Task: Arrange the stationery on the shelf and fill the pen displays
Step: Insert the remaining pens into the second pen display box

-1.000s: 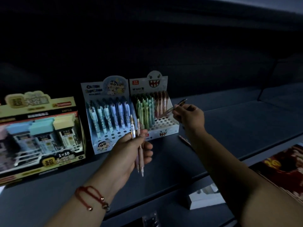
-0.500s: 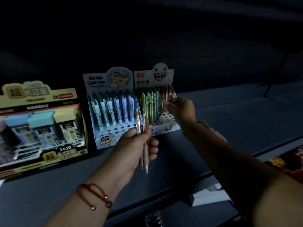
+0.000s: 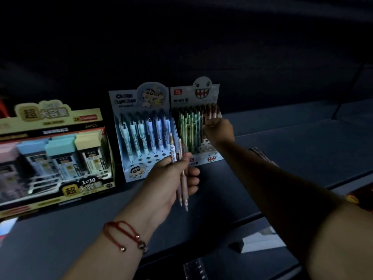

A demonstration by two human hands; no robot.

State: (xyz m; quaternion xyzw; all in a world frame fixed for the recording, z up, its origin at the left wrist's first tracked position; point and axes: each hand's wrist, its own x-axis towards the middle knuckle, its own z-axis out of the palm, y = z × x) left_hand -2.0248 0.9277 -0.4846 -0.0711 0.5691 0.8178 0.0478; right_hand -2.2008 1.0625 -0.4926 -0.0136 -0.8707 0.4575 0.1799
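Two pen displays stand side by side on the dark shelf [image 3: 282,150]: a blue cartoon display [image 3: 139,126] with blue pens, and a white monster-face display [image 3: 194,93] with green and brown pens. My left hand [image 3: 171,178] grips two pinkish pens [image 3: 182,178] upright in front of the displays. My right hand [image 3: 219,131] reaches into the right side of the monster-face display, fingers curled at the brown pens; whether it still pinches a pen is hidden. More loose pens [image 3: 260,154] lie on the shelf behind my right forearm.
A large yellow box of lead refill cases [image 3: 54,154] stands at the left of the shelf. A lower shelf edge [image 3: 252,217] runs below, with a white box [image 3: 260,239] under it and a red package [image 3: 359,197] at the right.
My right hand carried a brown pen from above the shelf into the right rows of the monster-face display. My left hand kept holding its pens.
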